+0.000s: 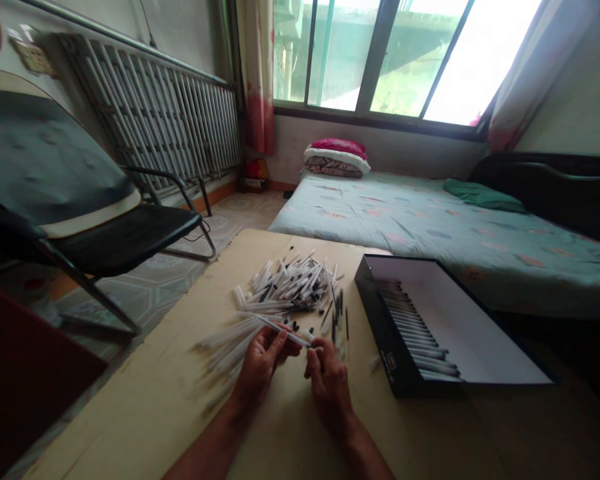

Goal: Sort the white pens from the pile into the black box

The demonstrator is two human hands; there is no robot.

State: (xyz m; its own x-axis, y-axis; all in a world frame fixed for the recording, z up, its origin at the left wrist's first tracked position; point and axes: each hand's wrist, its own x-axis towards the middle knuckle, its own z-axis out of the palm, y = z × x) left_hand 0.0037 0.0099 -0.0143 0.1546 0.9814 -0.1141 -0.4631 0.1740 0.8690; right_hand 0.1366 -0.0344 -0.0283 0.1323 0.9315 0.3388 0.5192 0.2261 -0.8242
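My left hand (261, 357) is closed around a slim white pen (294, 337), held slantwise above the table. At the pen's right end, my right hand (329, 383) has its fingers pinched together; what sits at the fingertips is partly hidden. Just beyond both hands lies a heap of white pen barrels (297, 283) mixed with small black caps. Longer whitish tubes (230, 343) fan out beside my left hand. Thin dark refills (340, 310) lie to the right of the heap. Further right, a black box (375, 330) with a white inside holds a row of pens (415, 327).
Everything rests on a pale yellow table (180, 407). A bed (390, 213) with folded bedding (336, 159) stands behind it, below a window. To the left are a black folding chair (115, 233) and a metal bed frame (165, 110) against the wall.
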